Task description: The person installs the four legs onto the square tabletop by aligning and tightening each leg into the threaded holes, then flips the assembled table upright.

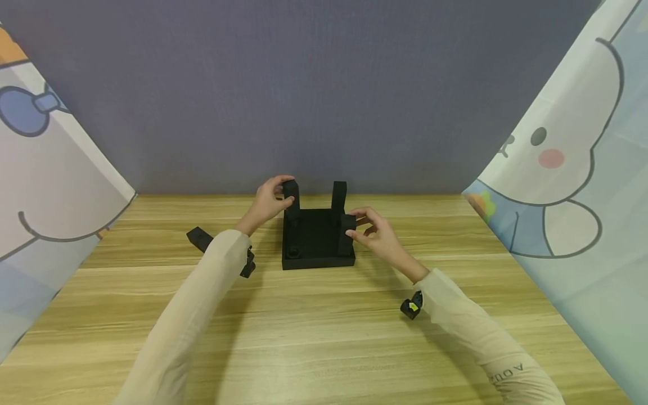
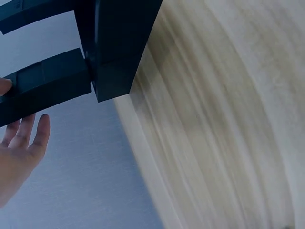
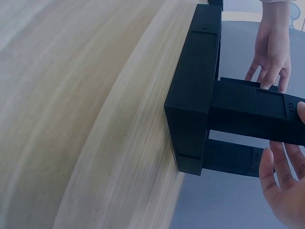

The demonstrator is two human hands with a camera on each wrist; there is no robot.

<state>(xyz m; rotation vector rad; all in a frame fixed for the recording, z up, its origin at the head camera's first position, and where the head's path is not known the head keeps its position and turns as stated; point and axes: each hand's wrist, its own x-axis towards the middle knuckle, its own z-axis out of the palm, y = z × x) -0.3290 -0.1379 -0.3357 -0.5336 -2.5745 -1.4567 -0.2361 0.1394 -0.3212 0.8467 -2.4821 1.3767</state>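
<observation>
A square black base (image 1: 316, 236) sits on the wooden table, with upright posts at three of its corners. My left hand (image 1: 265, 203) holds the back-left post (image 1: 292, 203) near its top between thumb and fingers. At the front-right corner, my right hand (image 1: 381, 237) pinches the upper end of another post (image 1: 346, 239). The back-right post (image 1: 338, 196) stands untouched. A round socket (image 1: 293, 253) shows at the front-left corner. In the right wrist view, the held post (image 3: 238, 107) meets the base (image 3: 193, 71); whether it is fully seated I cannot tell.
A loose black post (image 1: 199, 238) lies on the table (image 1: 314, 337) to the left, partly hidden by the left sleeve (image 1: 202, 298). A grey panel (image 1: 314, 95) rises behind the table. Cartoon-printed sheets (image 1: 567, 140) flank both sides.
</observation>
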